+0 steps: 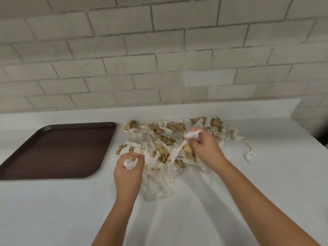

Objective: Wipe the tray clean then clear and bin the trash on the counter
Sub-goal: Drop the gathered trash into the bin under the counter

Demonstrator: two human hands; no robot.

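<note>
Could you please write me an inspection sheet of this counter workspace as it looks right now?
Surface: white counter, with paper litter spread across its middle.
Job's things: brown tray lies flat at the left, apart from the litter; pile of paper scraps, white and tan, lies to its right.
Clutter: long white strip trails off the pile's right side.
Grippers: left hand grips a white paper wad; right hand grips a second wad, from which a strip hangs.
Cables: nothing seen.
Surroundings: pale brick wall behind the counter; no bin in view.
</note>
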